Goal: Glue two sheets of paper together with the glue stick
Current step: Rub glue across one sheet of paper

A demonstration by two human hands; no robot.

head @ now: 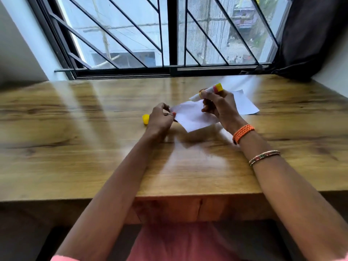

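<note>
Two sheets of white paper lie on the wooden table (pixel 79 166), a little right of centre and toward its far half. The near sheet (pixel 192 115) is turned like a diamond, its left corner pinched by the left hand (pixel 160 119), whose fingers curl round that corner. The far sheet (pixel 244 104) lies flat just behind and to the right, partly hidden by the right hand (pixel 218 104); whether the sheets overlap cannot be told. The right hand grips the glue stick (pixel 207 92) in curled fingers above the near sheet, the stick tilted, white tip pointing left and down, yellow-and-pink end up and to the right. Whether the tip touches the paper is unclear.

A yellow cap (pixel 146 119) sits on the table just left of the left hand, close to its knuckles. Bare wood lies wide to the left of the cap, to the right of the far sheet, and between the sheets and the near edge, where both forearms cross. The right wrist wears an orange band (pixel 243 133) and a beaded bracelet (pixel 263 157). At the far edge a barred window (pixel 169 34) rises straight from the table, and a dark cloth (pixel 310 40) hangs at the far right corner, well apart from the paper.
</note>
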